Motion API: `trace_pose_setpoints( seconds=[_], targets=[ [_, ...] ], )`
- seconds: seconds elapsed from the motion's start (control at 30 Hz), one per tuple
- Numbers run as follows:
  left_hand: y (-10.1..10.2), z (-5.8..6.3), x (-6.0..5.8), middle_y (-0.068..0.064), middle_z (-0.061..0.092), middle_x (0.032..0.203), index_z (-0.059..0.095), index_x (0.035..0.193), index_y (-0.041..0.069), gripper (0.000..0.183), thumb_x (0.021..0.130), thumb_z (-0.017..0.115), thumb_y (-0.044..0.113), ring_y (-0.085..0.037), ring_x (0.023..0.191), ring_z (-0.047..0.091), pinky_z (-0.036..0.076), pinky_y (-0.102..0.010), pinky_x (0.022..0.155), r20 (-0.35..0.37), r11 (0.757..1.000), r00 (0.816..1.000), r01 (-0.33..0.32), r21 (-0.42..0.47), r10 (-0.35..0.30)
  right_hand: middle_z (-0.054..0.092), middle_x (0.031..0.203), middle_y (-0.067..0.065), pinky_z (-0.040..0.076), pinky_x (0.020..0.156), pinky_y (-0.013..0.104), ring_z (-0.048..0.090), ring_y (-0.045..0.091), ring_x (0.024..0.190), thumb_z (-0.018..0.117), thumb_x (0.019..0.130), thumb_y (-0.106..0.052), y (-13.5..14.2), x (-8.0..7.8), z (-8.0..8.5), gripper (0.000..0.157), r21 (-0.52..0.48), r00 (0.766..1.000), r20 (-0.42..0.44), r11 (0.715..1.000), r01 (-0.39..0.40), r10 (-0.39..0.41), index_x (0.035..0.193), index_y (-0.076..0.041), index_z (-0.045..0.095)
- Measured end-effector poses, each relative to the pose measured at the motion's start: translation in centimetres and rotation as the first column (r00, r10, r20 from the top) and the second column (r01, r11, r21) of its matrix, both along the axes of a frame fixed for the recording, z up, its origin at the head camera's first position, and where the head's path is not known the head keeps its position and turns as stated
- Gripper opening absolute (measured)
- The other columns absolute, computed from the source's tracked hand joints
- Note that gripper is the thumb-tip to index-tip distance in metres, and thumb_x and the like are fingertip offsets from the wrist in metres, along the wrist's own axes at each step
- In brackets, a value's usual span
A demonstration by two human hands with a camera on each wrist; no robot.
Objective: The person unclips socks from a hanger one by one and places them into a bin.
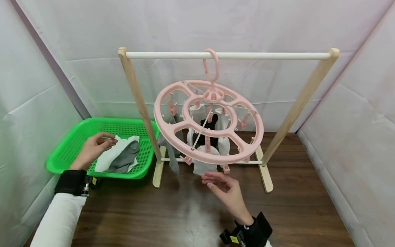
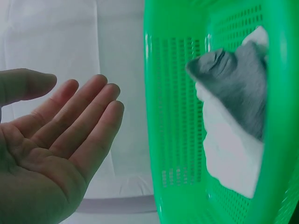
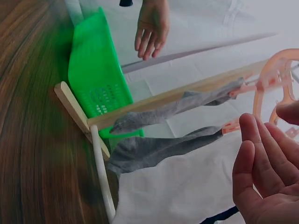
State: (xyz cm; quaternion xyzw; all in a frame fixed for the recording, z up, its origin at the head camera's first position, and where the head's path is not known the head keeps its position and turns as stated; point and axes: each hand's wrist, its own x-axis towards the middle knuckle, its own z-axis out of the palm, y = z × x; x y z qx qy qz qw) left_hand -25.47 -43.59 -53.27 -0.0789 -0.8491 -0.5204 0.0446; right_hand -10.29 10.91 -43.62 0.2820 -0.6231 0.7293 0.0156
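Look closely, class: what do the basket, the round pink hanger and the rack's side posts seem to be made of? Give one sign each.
Basket: probably glossy plastic; uniformly bright green, with perforated walls and a shiny rim.
Round pink hanger: likely smooth moulded plastic; even colour, rounded edges.
Side posts: apparently bare wood, matte; the pale tan colour suggests it, though grain is hard to confirm.
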Motion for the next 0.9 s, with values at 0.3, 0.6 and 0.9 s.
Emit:
trace_pose_setpoints(
  seconds=[0.3, 0.6, 0.9],
  targets=[
    [11.4, 10.3, 8.9, -0.015, 0.062, 0.118, 0.057, 0.126, 0.007, 0.029, 0.102, 0.052, 0.023, -0.027, 0.108, 0.059, 0.046, -0.042, 0.089, -0.009, 0.994, 0.996, 0.086, -0.068, -0.086, 0.067, 0.107, 0.020, 0.052, 0.086, 0.033, 0.066, 0.020, 0.097, 0.053, 0.094, 0.011, 1.9, -1.8, -0.7, 0.023, 0.042, 0.987, -0.073, 0.989, 0.145, -0.142, 0.115, 0.012, 0.061],
    [17.8, 13.7, 13.6, -0.016, 0.064, 0.110, 0.058, 0.120, -0.003, 0.022, 0.099, 0.054, 0.002, -0.017, 0.099, 0.063, 0.049, -0.023, 0.079, -0.051, 0.987, 0.991, 0.117, -0.110, -0.123, 0.065, 0.105, 0.020, 0.048, 0.074, 0.023, 0.062, 0.012, 0.086, 0.051, 0.094, 0.013, 2.1, -4.0, 1.2, 0.027, 0.011, 0.934, -0.223, 0.957, 0.290, -0.280, 0.120, 0.013, 0.057],
    [20.5, 10.6, 14.7, -0.016, 0.066, 0.107, 0.061, 0.113, -0.004, 0.018, 0.095, 0.057, -0.002, -0.029, 0.099, 0.064, 0.052, -0.028, 0.081, -0.026, 0.987, 0.987, 0.161, -0.010, -0.161, 0.057, 0.123, 0.017, 0.042, 0.096, 0.033, 0.055, 0.015, 0.111, 0.056, 0.094, 0.007, 0.6, -5.5, 2.8, 0.040, -0.082, 0.957, -0.152, 0.968, 0.238, -0.249, 0.131, 0.016, 0.044]
  ],
)
